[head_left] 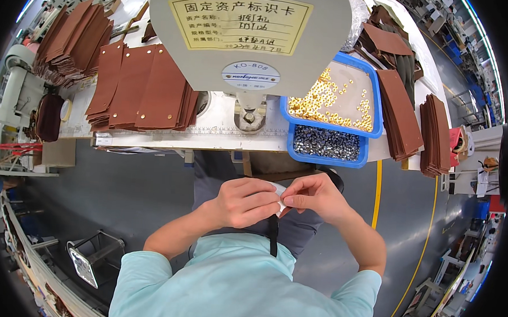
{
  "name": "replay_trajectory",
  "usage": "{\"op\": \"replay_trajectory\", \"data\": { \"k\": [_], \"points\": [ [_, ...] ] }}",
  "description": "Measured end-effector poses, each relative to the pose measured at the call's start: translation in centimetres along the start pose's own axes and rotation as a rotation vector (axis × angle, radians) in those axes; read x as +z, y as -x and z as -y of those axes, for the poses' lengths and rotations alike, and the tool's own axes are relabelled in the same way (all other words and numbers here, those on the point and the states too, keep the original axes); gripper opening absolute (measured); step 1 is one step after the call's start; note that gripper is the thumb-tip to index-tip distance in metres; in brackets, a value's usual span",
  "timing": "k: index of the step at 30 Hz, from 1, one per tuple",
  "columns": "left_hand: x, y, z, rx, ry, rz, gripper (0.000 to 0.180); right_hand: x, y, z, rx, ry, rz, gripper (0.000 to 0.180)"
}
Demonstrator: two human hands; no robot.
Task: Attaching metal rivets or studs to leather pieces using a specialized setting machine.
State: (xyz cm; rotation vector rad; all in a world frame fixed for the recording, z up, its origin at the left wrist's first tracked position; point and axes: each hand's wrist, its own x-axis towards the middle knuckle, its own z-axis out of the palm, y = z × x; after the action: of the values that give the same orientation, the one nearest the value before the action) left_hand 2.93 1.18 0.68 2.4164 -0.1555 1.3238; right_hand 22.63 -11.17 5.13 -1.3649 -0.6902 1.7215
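Note:
Over my lap, just below the table's front edge, both hands meet at a small white piece (280, 200), perhaps paper or cloth; its kind is unclear. My left hand (246, 202) is closed around one side of it, fingers curled. Thumb and forefinger of my right hand (315, 200) pinch its other side. A reddish-brown sliver shows by the right fingertips, mostly hidden. Beneath the hands hangs a black strap (273, 236). Ahead, the pale machine head (201, 60) carries a yellow label card, with a metal press tip (249, 118) under it.
A blue tray of gold-coloured rivets (324, 99) overlaps another of dark metal pieces (325, 143). Stacked brown leather panels (143, 88) lie left of the machine; more brown panels (397, 114) lie at the right edge. A metal-framed stool (93, 259) stands on the floor at left.

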Motion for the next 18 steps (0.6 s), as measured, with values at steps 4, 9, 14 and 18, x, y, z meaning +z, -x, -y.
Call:
{"op": "replay_trajectory", "data": {
  "k": [4, 9, 14, 18],
  "points": [
    [0.4, 0.6, 0.1, -0.030, 0.044, -0.013, 0.017, 0.8, 0.7, -1.8, -0.299, 0.187, -0.075, 0.013],
    [0.3, 0.6, -0.4, -0.247, 0.217, 0.012, 0.025, 1.7, 1.4, -1.0, -0.545, 0.655, -0.218, 0.021],
    [-0.1, 0.4, -1.3, -0.455, 0.350, 0.034, 0.026, 1.6, 0.8, -1.5, -0.706, 0.737, -0.255, 0.030],
    [-0.3, 0.1, -1.6, -0.562, 0.394, 0.078, 0.023, 1.4, -0.1, -2.3, -0.700, 0.622, -0.251, 0.030]
  ]
}}
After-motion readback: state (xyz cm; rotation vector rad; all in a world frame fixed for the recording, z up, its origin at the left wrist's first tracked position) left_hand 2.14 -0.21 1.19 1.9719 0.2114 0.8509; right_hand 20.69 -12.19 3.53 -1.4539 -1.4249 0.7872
